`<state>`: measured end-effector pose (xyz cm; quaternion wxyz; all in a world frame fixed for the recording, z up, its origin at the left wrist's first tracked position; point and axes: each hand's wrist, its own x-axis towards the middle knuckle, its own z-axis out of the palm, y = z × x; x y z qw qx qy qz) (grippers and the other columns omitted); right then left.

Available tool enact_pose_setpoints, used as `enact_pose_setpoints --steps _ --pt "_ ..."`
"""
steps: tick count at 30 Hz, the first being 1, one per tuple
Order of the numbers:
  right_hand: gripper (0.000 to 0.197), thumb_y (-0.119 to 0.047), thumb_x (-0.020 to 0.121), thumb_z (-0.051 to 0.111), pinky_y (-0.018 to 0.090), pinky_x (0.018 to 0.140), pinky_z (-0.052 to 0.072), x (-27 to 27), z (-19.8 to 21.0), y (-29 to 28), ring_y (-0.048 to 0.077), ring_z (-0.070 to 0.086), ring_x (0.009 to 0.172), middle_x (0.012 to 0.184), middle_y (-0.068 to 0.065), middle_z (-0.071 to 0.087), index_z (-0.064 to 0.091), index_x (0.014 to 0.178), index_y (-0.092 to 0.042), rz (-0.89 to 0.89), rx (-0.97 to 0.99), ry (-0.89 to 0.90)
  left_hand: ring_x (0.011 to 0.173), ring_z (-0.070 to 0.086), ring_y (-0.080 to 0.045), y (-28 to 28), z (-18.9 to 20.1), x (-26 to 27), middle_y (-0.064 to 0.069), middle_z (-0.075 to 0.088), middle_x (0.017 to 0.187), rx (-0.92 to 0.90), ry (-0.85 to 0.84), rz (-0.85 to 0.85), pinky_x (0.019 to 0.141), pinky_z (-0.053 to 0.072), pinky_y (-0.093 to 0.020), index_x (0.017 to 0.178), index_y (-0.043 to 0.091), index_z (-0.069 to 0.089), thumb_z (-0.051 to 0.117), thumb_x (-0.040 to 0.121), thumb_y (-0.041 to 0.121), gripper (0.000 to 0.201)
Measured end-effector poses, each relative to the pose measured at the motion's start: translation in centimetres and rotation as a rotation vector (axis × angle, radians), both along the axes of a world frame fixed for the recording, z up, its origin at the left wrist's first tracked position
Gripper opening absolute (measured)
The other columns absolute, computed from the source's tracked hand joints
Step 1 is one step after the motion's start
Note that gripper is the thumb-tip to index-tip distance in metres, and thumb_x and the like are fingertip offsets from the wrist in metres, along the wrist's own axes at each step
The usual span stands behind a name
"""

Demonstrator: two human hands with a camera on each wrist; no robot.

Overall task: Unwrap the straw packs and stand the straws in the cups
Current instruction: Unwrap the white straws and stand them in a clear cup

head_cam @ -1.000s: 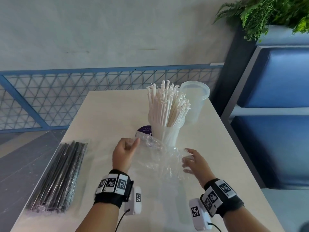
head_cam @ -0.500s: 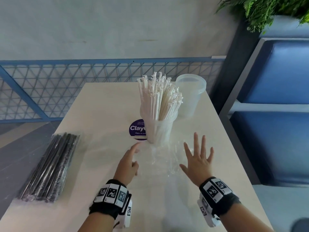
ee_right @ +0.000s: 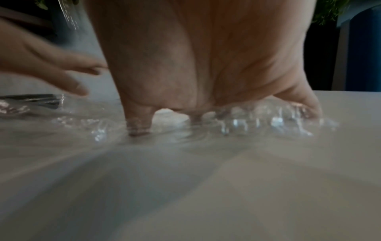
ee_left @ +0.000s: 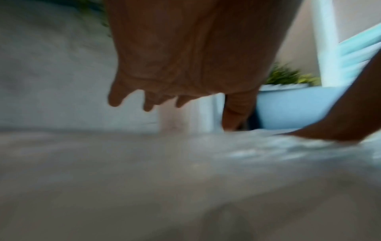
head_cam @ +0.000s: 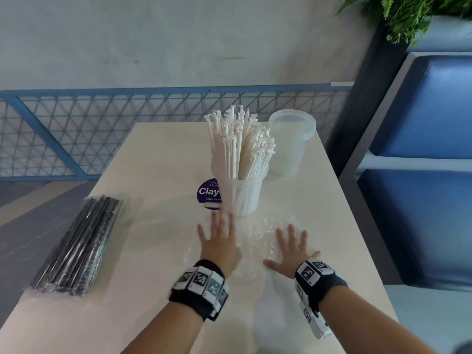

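Both hands flatten the empty clear wrapper point(head_cam: 258, 238) on the table point(head_cam: 143, 277)

The left hand point(head_cam: 219, 247) and right hand point(head_cam: 291, 252) are spread flat, fingers straight, right pressing the film, left hovering or touching, hard to tell. White straws point(head_cam: 238, 144) stand in the near cup point(head_cam: 241, 198); the far cup point(head_cam: 292, 144) is empty, the black straw pack point(head_cam: 79, 245) sealed at left. Slippery film could slide and nudge the full cup over. A second ago the left hand pinched the lifted wrapper; now it lies flat

white straws point(head_cam: 240, 144), black straw pack point(head_cam: 79, 246), purple sticker point(head_cam: 208, 194), blue railing point(head_cam: 76, 118)
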<state>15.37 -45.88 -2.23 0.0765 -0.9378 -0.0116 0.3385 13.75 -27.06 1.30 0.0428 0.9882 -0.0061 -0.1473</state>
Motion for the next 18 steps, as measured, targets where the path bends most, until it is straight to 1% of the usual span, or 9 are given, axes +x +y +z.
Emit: enact_pose_setpoints --steps 1,2,4,6,9,12,14,18 --pt "0.096 -0.074 0.08 0.035 0.072 0.104 0.008 0.0 -0.1 0.0 0.036 -0.031 0.137 0.148 -0.002 -0.039 -0.024 0.142 -0.03 -0.006 0.0 0.005 0.141 -0.025 -0.033 -1.2 -0.3 -0.2 -0.011 -0.038 0.147 -0.007 0.053 -0.095 0.11 -0.006 -0.062 0.142 0.019 -0.027 0.035 0.093 0.049 0.084" --pt "0.096 -0.074 0.08 0.035 0.072 0.104 0.008 -0.1 -0.1 0.1 0.036 -0.032 0.137 0.148 -0.002 -0.039 -0.024 0.142 -0.03 -0.012 0.0 0.008 0.14 -0.026 -0.034 -2.1 -0.9 -0.4 -0.009 -0.038 0.147 -0.004 0.128 -0.138 0.109 -0.007 -0.063 0.142 0.024 -0.026 0.033 0.09 0.059 0.086" --pt "0.097 -0.074 0.079 0.035 0.072 0.104 0.007 -0.2 0.1 0.1 0.035 -0.032 0.137 0.148 -0.003 -0.039 -0.025 0.142 -0.031 -0.018 0.004 0.013 0.139 -0.028 -0.038 -2.6 -2.4 -0.5 -0.006 -0.036 0.15 0.024 0.281 -0.117 0.108 -0.007 -0.066 0.143 0.032 -0.022 0.032 0.085 0.069 0.087" --pt "0.101 -0.076 0.077 0.039 0.073 0.104 0.007 -0.3 0.4 -0.1 0.032 -0.032 0.137 0.148 -0.005 -0.039 -0.025 0.141 -0.032 -0.032 0.018 0.027 0.138 -0.03 -0.038 -2.1 -3.3 -0.5 -0.001 -0.037 0.15 0.038 0.361 -0.086 0.107 -0.007 -0.069 0.141 0.039 -0.023 0.031 0.082 0.073 0.088" --pt "0.117 -0.08 0.065 0.05 0.075 0.102 0.006 -0.3 0.4 -1.0 0.029 -0.033 0.137 0.148 -0.012 -0.037 -0.027 0.141 -0.033 -0.061 0.055 0.041 0.137 -0.034 -0.034 -0.6 -3.6 -0.4 0.004 -0.041 0.147 0.033 0.393 -0.101 0.104 -0.006 -0.072 0.138 0.047 -0.024 0.033 0.075 0.08 0.092" --pt "0.132 -0.082 0.055 0.058 0.076 0.103 0.007 -0.3 0.4 -2.1 0.03 -0.036 0.135 0.147 -0.015 -0.038 -0.03 0.139 -0.033 -0.063 0.077 0.06 0.135 -0.038 -0.03 1.0 -3.5 -0.4 0.003 -0.046 0.144 0.035 0.406 -0.11 0.104 -0.006 -0.072 0.135 0.049 -0.027 0.036 0.069 0.085 0.098" --pt "0.136 -0.081 0.052 0.061 0.077 0.101 0.006 -0.4 0.8 -2.7 0.028 -0.037 0.135 0.146 -0.018 -0.039 -0.032 0.138 -0.031 -0.063 0.073 0.075 0.135 -0.038 -0.03 2.0 -3.6 -0.6 0.002 -0.048 0.142 0.039 0.392 -0.112 0.105 -0.005 -0.07 0.134 0.05 -0.029 0.036 0.065 0.087 0.101" --pt "0.14 -0.084 0.049 0.06 0.075 0.102 0.003 -0.9 1.2 -3.0 0.024 -0.037 0.136 0.145 -0.019 -0.04 -0.034 0.137 -0.03 -0.085 0.073 0.066 0.136 -0.037 -0.028 4.1 -3.5 -1.0 0.005 -0.049 0.141 0.052 0.381 -0.112 0.104 -0.002 -0.07 0.133 0.05 -0.031 0.037 0.063 0.088 0.105"
